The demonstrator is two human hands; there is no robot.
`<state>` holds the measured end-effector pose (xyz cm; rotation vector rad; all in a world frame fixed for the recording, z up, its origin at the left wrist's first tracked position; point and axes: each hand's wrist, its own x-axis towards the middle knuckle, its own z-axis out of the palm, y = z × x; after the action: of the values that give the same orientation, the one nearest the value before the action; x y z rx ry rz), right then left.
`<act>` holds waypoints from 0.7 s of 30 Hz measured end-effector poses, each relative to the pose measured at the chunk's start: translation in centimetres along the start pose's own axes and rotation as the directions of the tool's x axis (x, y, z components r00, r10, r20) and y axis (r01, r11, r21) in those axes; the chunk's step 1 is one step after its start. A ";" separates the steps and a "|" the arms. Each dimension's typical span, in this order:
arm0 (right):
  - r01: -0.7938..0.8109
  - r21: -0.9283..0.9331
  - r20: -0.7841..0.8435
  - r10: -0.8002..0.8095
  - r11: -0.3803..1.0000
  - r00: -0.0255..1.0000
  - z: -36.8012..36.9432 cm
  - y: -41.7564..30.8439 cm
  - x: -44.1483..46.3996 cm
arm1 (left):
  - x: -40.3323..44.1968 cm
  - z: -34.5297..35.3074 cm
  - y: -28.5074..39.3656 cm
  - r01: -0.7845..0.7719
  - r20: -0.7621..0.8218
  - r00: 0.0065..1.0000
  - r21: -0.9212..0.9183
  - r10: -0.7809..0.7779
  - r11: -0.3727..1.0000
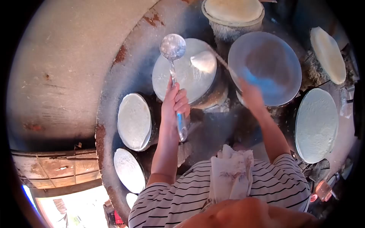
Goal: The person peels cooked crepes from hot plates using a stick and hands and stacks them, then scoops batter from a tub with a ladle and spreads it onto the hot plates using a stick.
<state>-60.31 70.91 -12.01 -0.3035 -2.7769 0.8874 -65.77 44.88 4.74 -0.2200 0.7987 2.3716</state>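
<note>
My left hand [176, 99] is closed around the handle of a metal ladle [173, 46], its bowl raised over the left part of a round griddle [190, 81]. A small white mound of batter [203, 61] sits on that griddle, with streaks beside it. My right hand [249, 93], blurred by motion, grips a thin stick [221, 59] that slants toward the batter; its far end is hard to make out. Just beyond my right hand is a darker, bare round griddle [262, 64] with a bluish sheen.
Pale flat rounds lie on other griddles: two at left [134, 121] [129, 170], one at the top [232, 9], and one at right [317, 125]. Another pale round [328, 55] stands tilted at upper right. A rusty-edged curved surface [125, 72] runs along the left.
</note>
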 end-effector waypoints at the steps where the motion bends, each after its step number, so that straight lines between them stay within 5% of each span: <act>1: 0.044 -0.020 0.014 -0.044 0.999 0.999 0.9 -0.5 0.0 | 1.8 -0.3 -0.1 -0.014 0.002 1.000 0.008 0.014 1.000; 4: 0.160 -0.073 0.037 -0.158 0.984 0.987 1.0 -2.5 1.8 | 5.6 -1.0 0.0 0.072 -0.103 0.990 -0.222 -0.097 0.972; 7: 0.116 -0.031 0.003 -0.116 0.993 0.993 -0.3 0.3 3.2 | 5.0 -3.4 0.8 0.222 0.103 0.975 -0.401 -0.197 0.889; 8: 0.247 0.121 -0.103 -0.235 0.962 0.967 0.4 0.8 3.6 | 4.5 -3.0 1.0 0.192 0.003 0.978 -0.422 -0.210 0.886; 12: 0.314 0.092 0.019 -0.317 0.945 0.948 -0.8 -2.0 2.2 | 6.9 -3.2 1.1 0.115 -0.136 0.975 -0.363 -0.175 0.925; 15: -0.125 0.373 0.109 0.091 0.919 0.990 -1.6 -2.2 -1.4 | 6.2 -5.3 0.9 0.093 -0.072 0.991 -0.274 -0.117 0.957; 18: -0.168 0.472 0.131 0.119 0.866 0.984 2.7 -5.2 -5.8 | 4.2 -5.2 -4.7 -0.161 -0.313 0.940 -0.058 0.135 0.985; 19: -0.252 0.495 0.253 0.140 0.831 0.957 3.4 -6.4 -5.7 | 4.2 -5.0 -7.0 -0.205 -0.345 0.925 -0.108 0.157 0.973; 21: 0.035 0.416 0.070 -0.070 0.909 0.995 7.1 -5.8 -4.7 | 5.1 -4.5 -10.0 -0.303 -0.368 0.903 -0.184 0.220 0.935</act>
<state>-58.39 61.21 -14.95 -0.1192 -2.5605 1.4691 -63.94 50.98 -5.50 -0.6801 0.7341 2.7312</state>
